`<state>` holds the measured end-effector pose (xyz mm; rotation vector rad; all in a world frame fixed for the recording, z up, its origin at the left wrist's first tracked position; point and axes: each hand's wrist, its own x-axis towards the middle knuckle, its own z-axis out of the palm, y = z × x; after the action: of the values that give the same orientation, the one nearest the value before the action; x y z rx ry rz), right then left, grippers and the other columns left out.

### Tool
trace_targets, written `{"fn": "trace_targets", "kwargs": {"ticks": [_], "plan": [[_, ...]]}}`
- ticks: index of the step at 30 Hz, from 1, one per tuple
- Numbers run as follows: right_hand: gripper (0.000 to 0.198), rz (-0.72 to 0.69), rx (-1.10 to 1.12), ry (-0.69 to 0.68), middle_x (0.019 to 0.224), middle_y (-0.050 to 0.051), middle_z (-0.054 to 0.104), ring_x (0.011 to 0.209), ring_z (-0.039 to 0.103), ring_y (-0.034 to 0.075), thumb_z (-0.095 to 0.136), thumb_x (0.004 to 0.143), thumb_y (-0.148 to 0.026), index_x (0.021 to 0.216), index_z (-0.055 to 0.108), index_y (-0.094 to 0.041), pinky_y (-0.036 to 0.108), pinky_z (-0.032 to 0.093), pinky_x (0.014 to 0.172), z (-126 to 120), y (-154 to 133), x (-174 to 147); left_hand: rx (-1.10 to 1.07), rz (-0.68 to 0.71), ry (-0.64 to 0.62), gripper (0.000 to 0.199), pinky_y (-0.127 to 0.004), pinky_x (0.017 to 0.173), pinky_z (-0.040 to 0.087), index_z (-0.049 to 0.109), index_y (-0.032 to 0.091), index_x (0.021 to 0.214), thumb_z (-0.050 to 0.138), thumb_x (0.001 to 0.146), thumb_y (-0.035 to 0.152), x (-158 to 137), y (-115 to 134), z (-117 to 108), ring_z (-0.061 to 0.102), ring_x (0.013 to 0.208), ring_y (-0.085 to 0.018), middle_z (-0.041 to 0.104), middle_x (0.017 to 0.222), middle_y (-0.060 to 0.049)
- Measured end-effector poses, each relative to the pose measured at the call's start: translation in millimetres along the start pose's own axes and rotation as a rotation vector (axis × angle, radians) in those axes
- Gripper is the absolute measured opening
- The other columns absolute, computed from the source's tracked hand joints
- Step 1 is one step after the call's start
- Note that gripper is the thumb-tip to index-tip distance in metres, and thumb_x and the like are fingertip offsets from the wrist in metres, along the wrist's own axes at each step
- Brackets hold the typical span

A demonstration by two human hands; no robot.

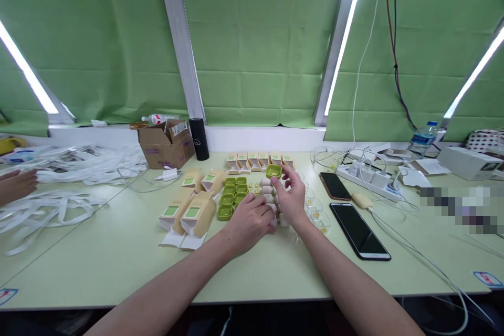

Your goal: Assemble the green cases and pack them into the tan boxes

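Note:
My right hand [292, 195] is closed on a small olive-green square cup [274, 170], pinching its right side with thumb and fingers. My left hand [251, 216] is closed with curled fingers over the near end of a row of white rounded pieces [268, 190]; what its fingertips hold is hidden. Left of that hand stand two rows of matching green cups [226, 211]. Small pale yellow pieces [254, 188] lie between the cups and the white row. Clear plastic domes [315, 205] sit right of my right hand, partly covered by it.
Open cream cartons with green labels [197, 212] lie left, and more cartons [258, 161] line the back. Phones [360, 231] and a cabled power strip [370, 181] lie right. A cardboard box [165, 144] and black bottle [199, 139] stand behind. Another person's hand [18, 185] is by white straps [94, 163].

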<state>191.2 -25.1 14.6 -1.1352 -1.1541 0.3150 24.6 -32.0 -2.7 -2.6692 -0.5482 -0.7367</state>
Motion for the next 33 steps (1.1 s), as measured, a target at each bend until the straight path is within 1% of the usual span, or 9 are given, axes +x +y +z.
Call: {"fn": "trace_targets", "kwargs": {"ticks": [12, 14, 16, 19, 22, 24, 27, 30, 33], "plan": [[0.050, -0.006, 0.019, -0.030, 0.109, 0.009, 0.069, 0.087, 0.057, 0.022, 0.070, 0.089, -0.047, 0.132, 0.072, -0.023, 0.038, 0.051, 0.078, 1, 5, 0, -0.094, -0.079, 0.010, 0.018, -0.041, 0.085, 0.038, 0.067, 0.020, 0.092, 0.078, 0.091, 0.035, -1, -1, -9, 0.061, 0.096, -0.025, 0.075, 0.094, -0.004], [0.051, 0.002, 0.042, -0.044, 0.109, 0.009, 0.070, 0.087, 0.058, 0.022, 0.071, 0.088, -0.045, 0.133, 0.072, -0.022, 0.039, 0.052, 0.078, 2, 6, 0, -0.121, -0.120, 0.069, 0.014, -0.042, 0.085, 0.040, 0.067, 0.020, 0.095, 0.075, 0.094, 0.032, -1, -4, -13, 0.060, 0.096, -0.026, 0.075, 0.092, -0.005], [0.051, 0.000, 0.097, -0.072, 0.112, 0.010, 0.071, 0.091, 0.061, 0.023, 0.071, 0.088, -0.044, 0.134, 0.071, -0.022, 0.039, 0.054, 0.079, 2, 6, 0, -0.138, -0.168, 0.200, 0.008, -0.043, 0.087, 0.043, 0.066, 0.020, 0.103, 0.068, 0.097, 0.025, -2, -11, -15, 0.059, 0.098, -0.027, 0.074, 0.093, -0.006], [0.050, -0.015, 0.227, -0.147, 0.121, 0.011, 0.072, 0.101, 0.066, 0.025, 0.073, 0.087, -0.042, 0.133, 0.071, -0.023, 0.040, 0.059, 0.081, 3, 5, -1, -0.142, -0.265, 0.453, 0.025, -0.045, 0.094, 0.048, 0.063, 0.021, 0.122, 0.061, 0.098, 0.015, -3, -22, -17, 0.057, 0.107, -0.029, 0.076, 0.109, -0.010], [0.047, -0.019, 0.336, -0.237, 0.127, 0.011, 0.073, 0.110, 0.068, 0.027, 0.075, 0.086, -0.039, 0.131, 0.070, -0.025, 0.043, 0.061, 0.087, 5, 2, -3, -0.142, -0.357, 0.592, 0.041, -0.049, 0.101, 0.049, 0.058, 0.022, 0.136, 0.065, 0.096, 0.016, -3, -31, -20, 0.056, 0.119, -0.032, 0.072, 0.129, -0.012], [0.045, -0.023, 0.382, -0.290, 0.127, 0.011, 0.074, 0.111, 0.070, 0.027, 0.077, 0.085, -0.037, 0.129, 0.070, -0.026, 0.044, 0.062, 0.089, 6, -1, -6, -0.147, -0.353, 0.613, 0.049, -0.052, 0.105, 0.048, 0.055, 0.023, 0.142, 0.068, 0.095, 0.018, -4, -34, -22, 0.056, 0.124, -0.033, 0.070, 0.137, -0.013], [0.043, -0.038, 0.439, -0.344, 0.125, 0.011, 0.074, 0.111, 0.071, 0.028, 0.080, 0.084, -0.037, 0.124, 0.070, -0.027, 0.045, 0.061, 0.092, 7, -5, -9, -0.140, -0.275, 0.587, 0.052, -0.054, 0.108, 0.048, 0.055, 0.025, 0.144, 0.069, 0.094, 0.017, -6, -34, -23, 0.058, 0.127, -0.032, 0.069, 0.140, -0.013], [0.042, -0.035, 0.472, -0.384, 0.121, 0.010, 0.074, 0.111, 0.070, 0.028, 0.082, 0.084, -0.040, 0.120, 0.067, -0.027, 0.044, 0.060, 0.092, 8, -6, -13, -0.102, -0.218, 0.569, 0.045, -0.053, 0.108, 0.049, 0.061, 0.025, 0.138, 0.069, 0.095, 0.015, -7, -33, -21, 0.061, 0.127, -0.031, 0.072, 0.135, -0.010], [0.045, -0.012, 0.500, -0.416, 0.111, 0.007, 0.075, 0.103, 0.071, 0.026, 0.083, 0.085, -0.043, 0.121, 0.060, -0.029, 0.043, 0.058, 0.090, 9, -5, -15, -0.063, -0.209, 0.589, 0.034, -0.051, 0.106, 0.051, 0.067, 0.025, 0.129, 0.069, 0.096, 0.015, -7, -33, -20, 0.065, 0.122, -0.030, 0.077, 0.126, -0.008]]}}
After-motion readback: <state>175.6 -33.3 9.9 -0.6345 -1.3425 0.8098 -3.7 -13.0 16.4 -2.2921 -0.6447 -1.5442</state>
